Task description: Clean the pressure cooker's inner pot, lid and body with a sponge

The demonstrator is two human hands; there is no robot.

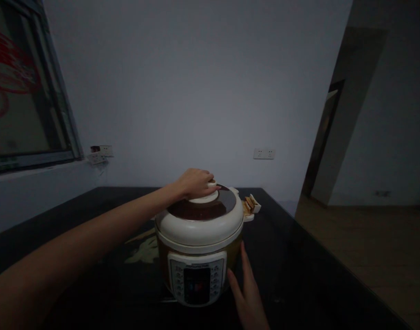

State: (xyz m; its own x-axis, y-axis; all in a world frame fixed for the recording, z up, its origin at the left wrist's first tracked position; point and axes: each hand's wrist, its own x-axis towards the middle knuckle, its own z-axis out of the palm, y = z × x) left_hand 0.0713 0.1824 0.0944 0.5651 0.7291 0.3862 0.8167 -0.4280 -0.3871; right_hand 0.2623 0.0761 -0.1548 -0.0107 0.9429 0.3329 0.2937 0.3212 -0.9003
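Note:
A cream electric pressure cooker (199, 256) with a dark control panel stands on a black table (299, 275) in front of me. Its lid (203, 222) has a brown top and a cream knob in the middle. My left hand (195, 182) reaches over the lid, fingers curled round the knob. My right hand (247, 293) rests flat against the cooker's lower right side, fingers stretched out and apart. A small cream hinge or latch part (251, 205) sticks out at the lid's back right.
The room is dim. A window (24, 91) with red marks fills the left wall. Wall sockets (264, 153) sit on the back wall and another socket (102, 153) near the window. A doorway (322, 137) and wooden floor lie to the right. A pale smear (143, 250) marks the table.

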